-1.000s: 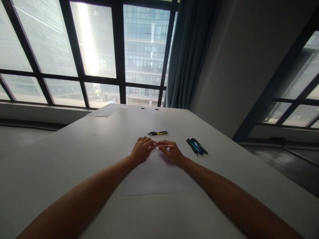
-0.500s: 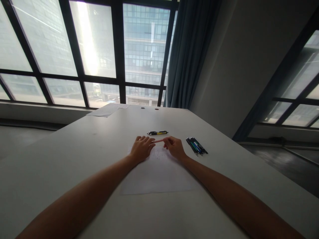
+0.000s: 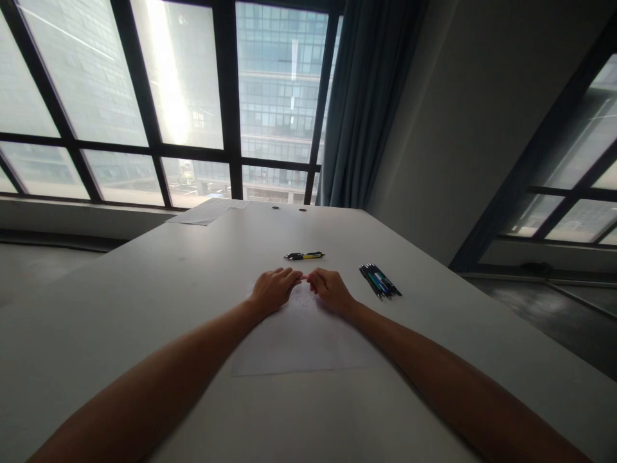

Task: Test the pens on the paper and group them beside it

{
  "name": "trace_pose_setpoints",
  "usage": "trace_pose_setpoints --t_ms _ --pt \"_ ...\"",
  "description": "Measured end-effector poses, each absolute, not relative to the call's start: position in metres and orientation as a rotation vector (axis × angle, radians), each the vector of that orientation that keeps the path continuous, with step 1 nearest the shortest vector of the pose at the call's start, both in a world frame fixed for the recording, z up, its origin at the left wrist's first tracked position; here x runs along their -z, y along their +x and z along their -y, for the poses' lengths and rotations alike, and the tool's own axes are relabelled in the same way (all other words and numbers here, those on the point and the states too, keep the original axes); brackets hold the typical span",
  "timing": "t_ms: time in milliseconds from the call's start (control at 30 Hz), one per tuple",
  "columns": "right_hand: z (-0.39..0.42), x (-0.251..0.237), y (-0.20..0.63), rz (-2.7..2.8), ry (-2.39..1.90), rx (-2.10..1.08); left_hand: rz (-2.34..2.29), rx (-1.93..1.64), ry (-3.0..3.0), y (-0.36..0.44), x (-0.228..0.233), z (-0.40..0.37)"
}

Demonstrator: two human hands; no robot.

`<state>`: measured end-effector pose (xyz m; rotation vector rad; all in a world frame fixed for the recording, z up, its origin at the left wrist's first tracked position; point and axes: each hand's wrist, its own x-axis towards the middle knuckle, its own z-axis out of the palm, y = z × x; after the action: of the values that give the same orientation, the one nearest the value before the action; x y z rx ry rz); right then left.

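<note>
A slim pink pen-like stick lies between my two hands, only a short stretch of it showing. My left hand is closed on its left end, the fingers bunched together near the top of a white sheet of paper. My right hand grips the other end with curled fingers, very close to the left fingertips. Small faint marks show on the paper just below the hands. Beyond the hands lie black and yellow pens, side by side on the white table.
To the right of my right hand, several dark pens with green and blue parts lie in a row. More paper sheets rest at the far left of the table. Two round dark discs sit near the far edge, before windows and a curtain.
My right hand has moved left toward my left hand, so less of the pink stick shows between them. The pens and paper lie as before.
</note>
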<state>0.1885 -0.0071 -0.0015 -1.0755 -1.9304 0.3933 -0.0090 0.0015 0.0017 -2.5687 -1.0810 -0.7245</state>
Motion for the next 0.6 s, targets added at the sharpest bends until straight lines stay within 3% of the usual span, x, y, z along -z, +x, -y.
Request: trace_pose_setpoints --t_ms 367,600 --pt "0.010 -0.005 0.191 2.043 -0.952 -0.149 1.076 0.663 -2.554 -0.010 0.002 -0.004" --pt "0.006 -0.018 0.197 2.325 -1.168 -0.227 0.978 0.637 -2.434 -0.008 -0.002 -0.006"
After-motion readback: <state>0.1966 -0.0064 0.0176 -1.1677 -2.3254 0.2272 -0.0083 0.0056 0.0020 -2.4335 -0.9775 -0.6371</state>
